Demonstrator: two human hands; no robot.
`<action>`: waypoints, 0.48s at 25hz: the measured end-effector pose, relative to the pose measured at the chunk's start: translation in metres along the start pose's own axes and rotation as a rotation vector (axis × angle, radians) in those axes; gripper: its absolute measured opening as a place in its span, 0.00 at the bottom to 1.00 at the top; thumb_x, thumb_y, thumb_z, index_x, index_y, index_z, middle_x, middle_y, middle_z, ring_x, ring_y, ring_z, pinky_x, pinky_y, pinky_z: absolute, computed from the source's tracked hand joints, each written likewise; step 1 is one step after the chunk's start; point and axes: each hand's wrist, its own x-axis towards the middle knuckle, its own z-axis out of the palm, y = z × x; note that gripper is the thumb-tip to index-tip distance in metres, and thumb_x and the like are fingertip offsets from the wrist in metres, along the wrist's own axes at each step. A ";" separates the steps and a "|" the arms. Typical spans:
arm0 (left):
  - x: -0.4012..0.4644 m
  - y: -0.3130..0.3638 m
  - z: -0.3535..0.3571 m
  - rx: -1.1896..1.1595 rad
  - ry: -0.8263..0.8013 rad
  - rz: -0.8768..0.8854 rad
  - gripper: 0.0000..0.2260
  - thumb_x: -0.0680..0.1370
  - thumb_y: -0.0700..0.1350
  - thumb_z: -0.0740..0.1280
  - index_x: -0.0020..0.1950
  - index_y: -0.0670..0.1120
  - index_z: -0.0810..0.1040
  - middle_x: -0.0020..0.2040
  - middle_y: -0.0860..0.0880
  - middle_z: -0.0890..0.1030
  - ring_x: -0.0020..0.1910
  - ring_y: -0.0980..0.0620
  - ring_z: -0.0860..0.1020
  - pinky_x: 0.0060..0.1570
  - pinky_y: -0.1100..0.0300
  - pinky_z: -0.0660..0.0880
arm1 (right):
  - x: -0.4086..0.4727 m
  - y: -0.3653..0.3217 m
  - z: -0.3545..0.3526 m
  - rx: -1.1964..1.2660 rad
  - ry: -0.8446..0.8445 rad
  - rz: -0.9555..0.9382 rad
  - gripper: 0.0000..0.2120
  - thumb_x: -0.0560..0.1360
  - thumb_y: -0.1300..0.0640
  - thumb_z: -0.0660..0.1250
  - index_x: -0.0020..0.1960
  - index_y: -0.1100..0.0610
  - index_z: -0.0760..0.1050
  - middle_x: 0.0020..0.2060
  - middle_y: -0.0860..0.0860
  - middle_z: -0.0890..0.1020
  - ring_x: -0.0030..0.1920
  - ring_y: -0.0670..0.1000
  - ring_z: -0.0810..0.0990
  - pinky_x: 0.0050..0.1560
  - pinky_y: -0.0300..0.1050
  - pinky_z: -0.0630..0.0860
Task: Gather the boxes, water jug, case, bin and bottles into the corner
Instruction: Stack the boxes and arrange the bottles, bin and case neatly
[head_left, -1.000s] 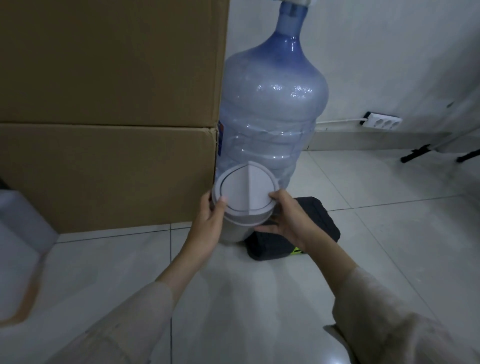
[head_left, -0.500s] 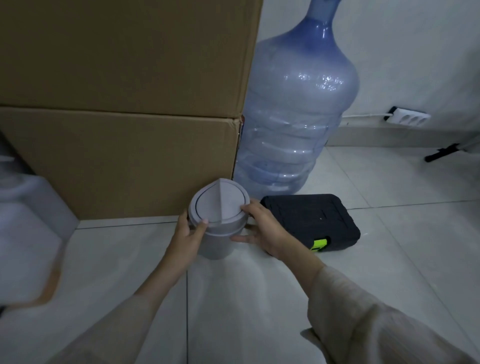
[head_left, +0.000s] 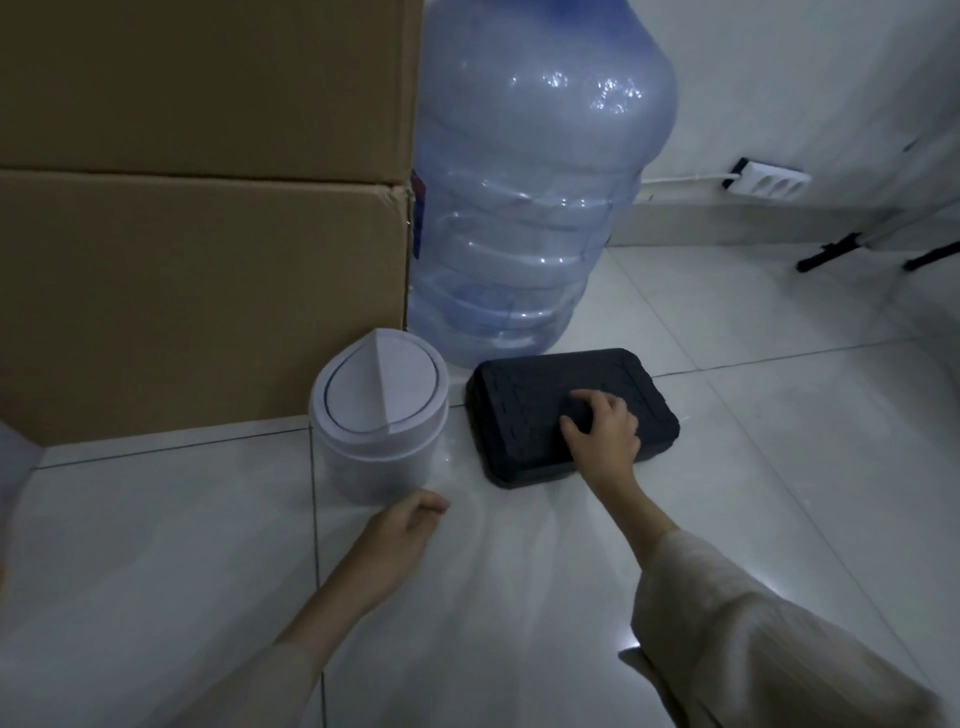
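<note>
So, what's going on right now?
Left hand free, off bin. Right hand resting on black case. Bin stands by boxes. Nothing blocking.

I saw a pale tiled floor (head_left: 779, 467) filling the lower frame. On it, at upper left, stood stacked cardboard boxes (head_left: 197, 291); right of them a water jug (head_left: 524, 208), and at centre a white bin (head_left: 379, 415) beside a flat black case (head_left: 524, 415).
</note>
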 end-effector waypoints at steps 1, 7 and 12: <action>0.006 0.008 0.006 -0.004 -0.040 0.055 0.10 0.79 0.40 0.59 0.57 0.51 0.74 0.61 0.51 0.75 0.61 0.56 0.72 0.55 0.67 0.68 | 0.005 0.004 -0.003 -0.045 -0.014 0.025 0.21 0.73 0.51 0.66 0.65 0.52 0.69 0.68 0.54 0.65 0.70 0.58 0.60 0.67 0.57 0.57; 0.053 0.035 0.045 -0.003 -0.103 0.206 0.30 0.79 0.48 0.60 0.75 0.55 0.46 0.77 0.54 0.48 0.76 0.56 0.49 0.75 0.49 0.53 | 0.044 0.030 -0.021 -0.168 -0.085 0.178 0.47 0.63 0.34 0.69 0.74 0.46 0.49 0.75 0.54 0.52 0.75 0.59 0.46 0.70 0.63 0.49; 0.059 0.036 0.054 0.258 -0.066 0.292 0.33 0.79 0.44 0.59 0.75 0.56 0.42 0.77 0.51 0.38 0.76 0.54 0.42 0.74 0.55 0.48 | 0.054 0.050 -0.037 -0.018 -0.107 0.238 0.50 0.61 0.37 0.74 0.74 0.52 0.51 0.70 0.58 0.58 0.71 0.62 0.56 0.69 0.57 0.58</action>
